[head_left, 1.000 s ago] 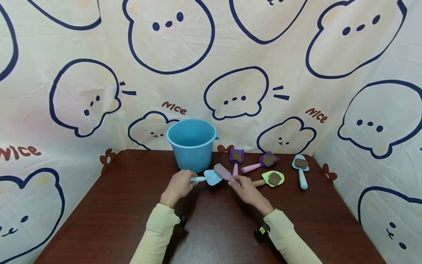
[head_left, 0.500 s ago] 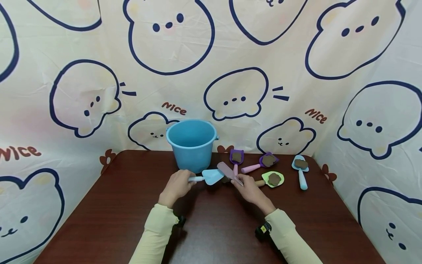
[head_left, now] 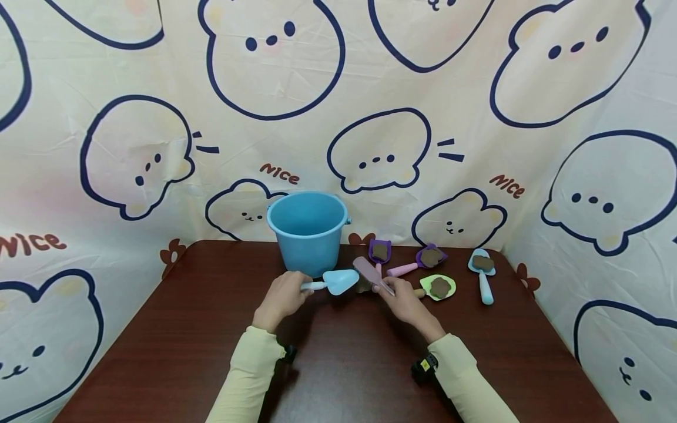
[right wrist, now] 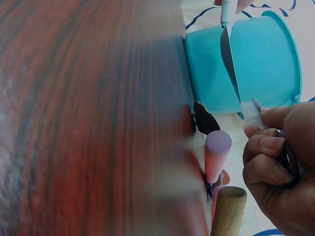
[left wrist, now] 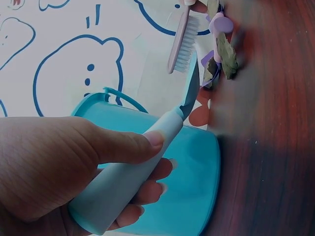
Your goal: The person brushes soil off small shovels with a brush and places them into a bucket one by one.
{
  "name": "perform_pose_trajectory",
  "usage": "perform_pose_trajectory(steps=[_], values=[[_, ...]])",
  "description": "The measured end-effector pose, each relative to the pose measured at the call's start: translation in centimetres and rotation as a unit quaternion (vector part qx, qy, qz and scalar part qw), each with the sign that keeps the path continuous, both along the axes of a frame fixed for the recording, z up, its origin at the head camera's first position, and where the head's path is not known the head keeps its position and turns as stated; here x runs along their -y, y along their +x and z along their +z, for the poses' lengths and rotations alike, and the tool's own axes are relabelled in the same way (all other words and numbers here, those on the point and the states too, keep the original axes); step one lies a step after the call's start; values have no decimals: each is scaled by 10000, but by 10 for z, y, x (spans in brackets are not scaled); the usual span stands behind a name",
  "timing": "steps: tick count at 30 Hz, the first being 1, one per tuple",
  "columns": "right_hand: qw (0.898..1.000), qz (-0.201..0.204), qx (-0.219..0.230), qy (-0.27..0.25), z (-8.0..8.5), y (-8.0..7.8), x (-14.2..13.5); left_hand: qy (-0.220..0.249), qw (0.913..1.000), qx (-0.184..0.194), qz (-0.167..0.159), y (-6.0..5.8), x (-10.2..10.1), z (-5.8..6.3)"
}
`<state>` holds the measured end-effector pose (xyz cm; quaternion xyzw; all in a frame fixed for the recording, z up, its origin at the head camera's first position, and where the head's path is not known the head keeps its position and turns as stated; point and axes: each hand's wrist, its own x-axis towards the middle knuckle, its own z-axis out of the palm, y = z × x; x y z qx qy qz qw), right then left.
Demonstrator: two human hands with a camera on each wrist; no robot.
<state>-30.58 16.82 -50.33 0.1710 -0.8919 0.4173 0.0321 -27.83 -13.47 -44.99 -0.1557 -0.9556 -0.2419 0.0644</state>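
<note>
We are gripping a light blue trowel (head_left: 341, 282) with our left hand (head_left: 282, 296), thumb and fingers curling round its handle, and we are grasping a pink brush (head_left: 367, 270) with our right hand (head_left: 407, 305). The trowel is pointing sideways, from our left hand toward our right. The brush is leaning ahead and to the left from our right hand, so its white bristles (left wrist: 186, 42) are sitting just beside the trowel's blade, between our hands. We are not sure if they are touching. A brown lump (head_left: 363, 286) is hiding partly behind the brush, near our right hand.

The blue bucket (head_left: 309, 252) is standing upright just past our left hand. We are seeing its inside wall, but we are not seeing all its bottom. Past our right hand, a purple square scoop (head_left: 378, 267), a purple pointed scoop (head_left: 402, 269), a green scoop (head_left: 426, 284) and, farthest right, a blue scoop (head_left: 485, 288) are each holding a brown lump
</note>
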Motion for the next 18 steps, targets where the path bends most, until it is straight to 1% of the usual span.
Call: perform_pose_trajectory(steps=[9, 13, 18], values=[[10000, 4, 19, -51, 3, 1, 2, 30, 10000, 50, 3, 0, -1, 0], [9999, 70, 50, -81, 4, 3, 5, 61, 10000, 64, -37, 0, -3, -2], [9996, 260, 95, -110, 6, 7, 11, 70, 9999, 24, -124, -1, -7, -6]])
